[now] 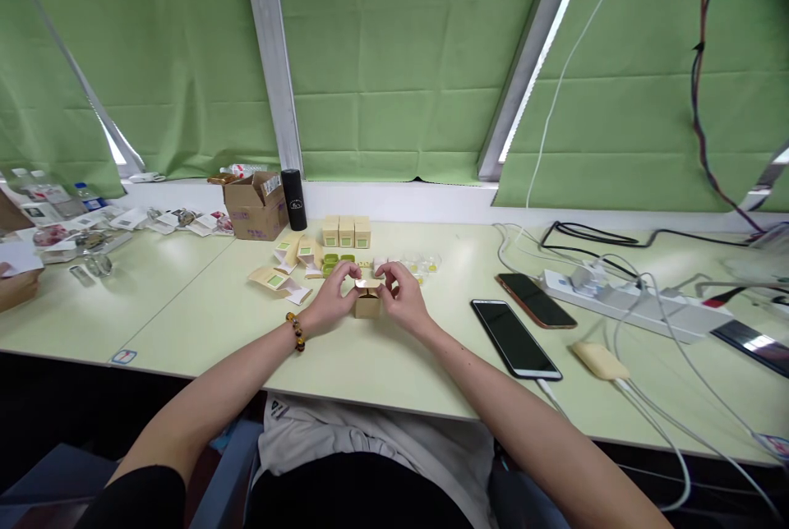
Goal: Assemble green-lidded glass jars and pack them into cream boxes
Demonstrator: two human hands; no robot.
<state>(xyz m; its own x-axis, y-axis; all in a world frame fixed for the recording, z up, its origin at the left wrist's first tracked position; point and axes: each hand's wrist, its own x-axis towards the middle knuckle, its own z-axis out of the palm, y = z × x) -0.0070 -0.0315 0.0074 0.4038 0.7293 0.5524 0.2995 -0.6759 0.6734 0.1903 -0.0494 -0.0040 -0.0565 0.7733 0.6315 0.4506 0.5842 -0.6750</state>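
Both hands on the small box (368,308), which is near the middle of the bench (382,365), in front of the wearer. Left hand (333,296) on its left side, right hand (403,296) on its right. Grip on each side: clamped on the top of the box, thumbs and fingertips at the raised flap. Box sits upright, top flap up; can't see inside. Bracelet (296,332) on left wrist.

Just beyond the hands: green pieces (338,260) left of centre, clear pieces (430,263) with yellow spots to the right, partly hidden by the right hand. Three closed boxes (346,232) in a row behind, sides touching. Left of the green pieces: a few unfolded boxes (271,278), flaps out, green labels showing.

Back edge: black flask (294,202) upright, open carton (256,213) just left of it. Right side: white phone (514,340) with cable in, dark phone (536,300) just behind it, yellow block (599,360) also cabled, power strip (558,286) beyond. Far left: another person's hand (18,289) at a white sheet (20,256), near glass bits (99,264). Green blinds (400,52) behind.
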